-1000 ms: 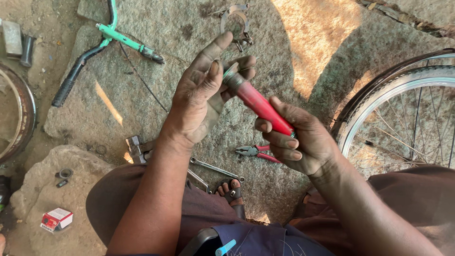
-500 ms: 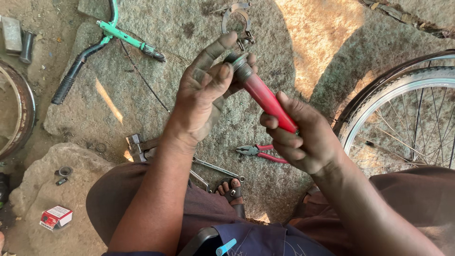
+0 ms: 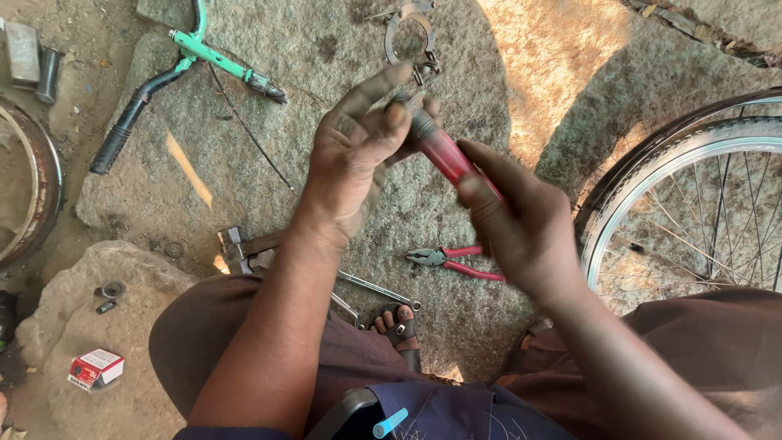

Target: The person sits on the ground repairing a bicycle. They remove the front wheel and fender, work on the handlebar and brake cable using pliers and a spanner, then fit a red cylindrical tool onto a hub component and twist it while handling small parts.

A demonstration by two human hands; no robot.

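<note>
Both hands raised over the stone ground: my left hand [image 3: 354, 163] pinches the metal tip, my right hand [image 3: 521, 232] grips the red tool handle [image 3: 446, 155]. Long axis slants from lower right to upper left, tip pointing away from me.

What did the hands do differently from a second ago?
The left hand closed its open fingers over the metal tip of the red-handled tool, which tilted more upright. The right hand kept gripping the handle. Pliers and wheel stayed put.
</note>
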